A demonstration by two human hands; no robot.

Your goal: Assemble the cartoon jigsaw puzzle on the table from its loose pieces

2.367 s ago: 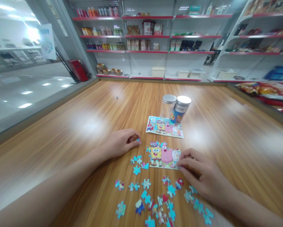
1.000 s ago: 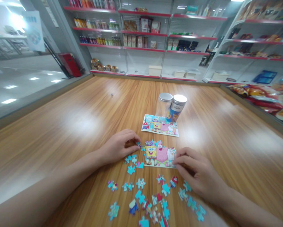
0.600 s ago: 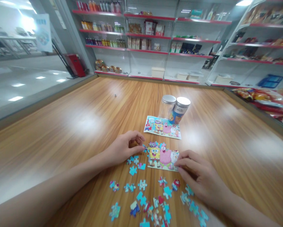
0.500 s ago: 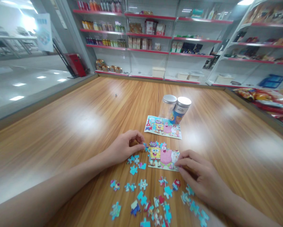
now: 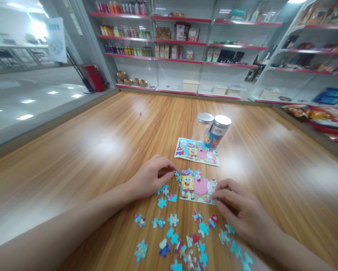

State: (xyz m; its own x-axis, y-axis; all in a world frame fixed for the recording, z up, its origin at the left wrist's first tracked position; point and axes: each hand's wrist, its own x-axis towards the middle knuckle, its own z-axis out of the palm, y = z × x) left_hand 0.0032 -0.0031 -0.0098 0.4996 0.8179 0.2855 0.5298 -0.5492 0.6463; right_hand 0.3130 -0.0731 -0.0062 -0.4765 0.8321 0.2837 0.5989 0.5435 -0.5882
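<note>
A partly joined jigsaw puzzle (image 5: 198, 187) with a yellow and a pink cartoon figure lies flat on the table. At its upper left edge, my left hand (image 5: 157, 174) pinches a small puzzle piece (image 5: 177, 174) between thumb and forefinger, against the joined part. My right hand (image 5: 238, 205) rests at the puzzle's right edge, its fingertips touching the white figure there; the fingers are bent and no loose piece shows in them. Several loose blue puzzle pieces (image 5: 162, 202) lie beside my left hand, and more (image 5: 173, 236) are scattered nearer me.
Behind the puzzle lies a printed picture card (image 5: 197, 152) with the same figures. Two silver-lidded jars, one clear (image 5: 203, 128) and one with a blue label (image 5: 217, 132), stand at its back edge. Stocked shelves (image 5: 178, 41) line the far side; snack bags (image 5: 321, 118) are at right.
The view has shifted slightly, so everything sits a little further right. My left fingertips have drawn closer together on the small piece at the puzzle's edge. My right hand stays put.
</note>
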